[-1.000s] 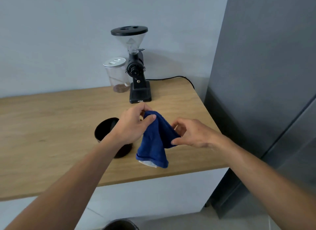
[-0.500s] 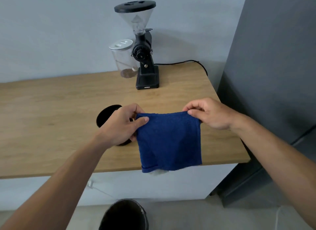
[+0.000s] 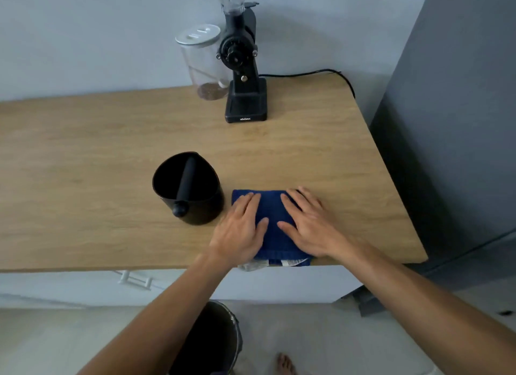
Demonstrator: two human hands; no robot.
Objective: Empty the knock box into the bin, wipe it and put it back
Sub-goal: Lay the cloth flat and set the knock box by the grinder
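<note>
The black knock box (image 3: 192, 207) stands upright on the wooden counter (image 3: 83, 162), its bar running across the dark inside. Just to its right a folded blue cloth (image 3: 272, 210) lies flat near the counter's front edge, with a white label hanging over the edge. My left hand (image 3: 240, 232) and my right hand (image 3: 310, 224) rest palm down on the cloth, fingers spread, gripping nothing. The dark bin (image 3: 212, 344) stands on the floor below, partly hidden by my left forearm.
A black coffee grinder (image 3: 243, 67) and a lidded glass jar (image 3: 203, 62) stand at the back by the wall, with a black cable (image 3: 310, 73) trailing right. A grey cabinet (image 3: 452, 123) borders the counter's right end. A bare foot (image 3: 284, 363) shows on the floor.
The cloth was held up spread between both hands; now it lies folded on the counter right of the knock box, with both hands flat on it. The view has tipped downward.
</note>
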